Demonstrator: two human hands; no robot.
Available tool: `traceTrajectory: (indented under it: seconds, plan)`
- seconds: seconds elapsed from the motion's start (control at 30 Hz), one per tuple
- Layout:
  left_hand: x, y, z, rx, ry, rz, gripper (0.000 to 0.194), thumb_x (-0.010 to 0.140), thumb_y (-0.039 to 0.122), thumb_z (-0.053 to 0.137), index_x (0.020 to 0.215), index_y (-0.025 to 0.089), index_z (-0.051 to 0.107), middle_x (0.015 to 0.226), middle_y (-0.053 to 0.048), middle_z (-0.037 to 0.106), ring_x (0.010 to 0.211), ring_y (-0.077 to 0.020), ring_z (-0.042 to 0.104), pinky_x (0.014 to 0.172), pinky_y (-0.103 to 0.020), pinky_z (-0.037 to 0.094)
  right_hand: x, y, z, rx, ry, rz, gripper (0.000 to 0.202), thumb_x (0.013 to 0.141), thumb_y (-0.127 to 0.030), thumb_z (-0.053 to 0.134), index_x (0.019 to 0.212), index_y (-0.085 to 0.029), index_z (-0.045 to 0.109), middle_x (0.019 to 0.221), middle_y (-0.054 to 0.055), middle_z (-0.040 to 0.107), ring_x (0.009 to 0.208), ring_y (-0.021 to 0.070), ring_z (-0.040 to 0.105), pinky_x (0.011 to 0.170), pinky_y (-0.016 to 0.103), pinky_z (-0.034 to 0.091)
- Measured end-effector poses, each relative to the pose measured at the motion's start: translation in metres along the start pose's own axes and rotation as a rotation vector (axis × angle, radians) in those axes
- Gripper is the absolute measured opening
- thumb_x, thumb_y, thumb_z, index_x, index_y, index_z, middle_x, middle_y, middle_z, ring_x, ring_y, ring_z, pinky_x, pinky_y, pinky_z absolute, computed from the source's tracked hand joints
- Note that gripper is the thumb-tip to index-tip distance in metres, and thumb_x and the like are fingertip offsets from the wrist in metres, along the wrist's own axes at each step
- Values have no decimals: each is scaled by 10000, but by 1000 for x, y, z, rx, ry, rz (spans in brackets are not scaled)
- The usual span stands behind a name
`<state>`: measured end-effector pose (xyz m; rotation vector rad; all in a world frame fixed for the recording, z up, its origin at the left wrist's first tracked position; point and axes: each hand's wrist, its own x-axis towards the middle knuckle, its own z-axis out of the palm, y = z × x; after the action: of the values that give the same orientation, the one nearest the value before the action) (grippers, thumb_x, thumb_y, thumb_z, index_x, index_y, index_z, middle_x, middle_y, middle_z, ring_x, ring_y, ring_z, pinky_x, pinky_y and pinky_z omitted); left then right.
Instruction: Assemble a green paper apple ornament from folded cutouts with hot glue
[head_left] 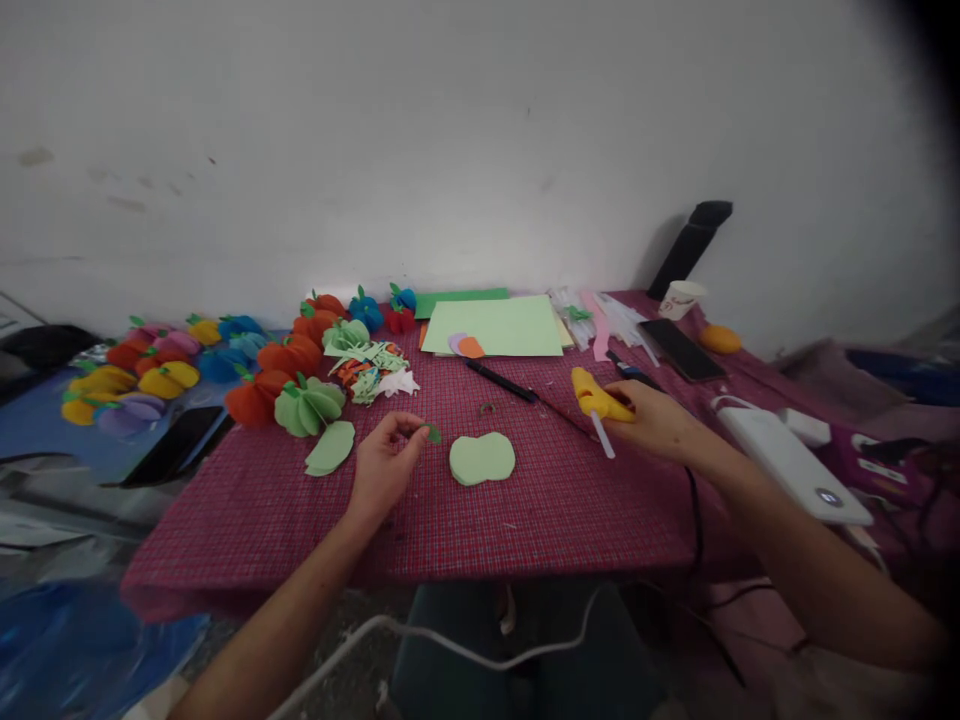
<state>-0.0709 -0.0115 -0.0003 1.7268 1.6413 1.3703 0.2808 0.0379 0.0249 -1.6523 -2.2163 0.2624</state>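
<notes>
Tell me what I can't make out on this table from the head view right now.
- Glue gun: its body and trigger are hidden by the right hand.
- Green leaf: too small to tell its shape, partly pinched in the left hand.
- Cup: its print is too small to read.
- Right edge: darkened and blurred.

Checked woven tablecloth [525, 500], matt; flat paper cut-out [482, 458], matt green; glue gun [600, 400], glossy yellow plastic; phone [681, 348], glossy black.
</notes>
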Motion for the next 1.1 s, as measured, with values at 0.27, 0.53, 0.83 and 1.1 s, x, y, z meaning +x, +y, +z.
traceTrajectory:
  seconds: [0.27,0.53,0.83,1.1]
  plan:
    - [-9,8,1,108,-329,91,138,837,307,413,806,203,497,857,-25,628,788,-158,545,715,-289,390,-15,-46,-6,709,-458,37,435,785,-504,468,1026,-153,559,806,48,603,581,114,540,520,239,448]
    - [-17,13,0,238,-568,286,124,856,194,328,762,200,408,940,-38,609,876,-182,527,799,-373,332,3,-86,27,763,-643,39,388,773,-496,494,860,-126,576,731,23,565,487,55,489,428,175,394]
    - [-17,11,2,361,-580,331,105,849,195,335,760,198,391,842,-28,576,827,-179,522,743,-339,343,11,-91,35,719,-668,33,384,774,-497,490,835,-124,561,728,29,578,476,56,506,400,166,377]
    - [-16,9,3,384,-580,344,107,841,196,338,765,197,413,820,-27,567,785,-178,504,728,-342,337,13,-89,40,695,-679,49,407,763,-520,491,848,-128,559,734,32,587,470,61,508,387,172,365]
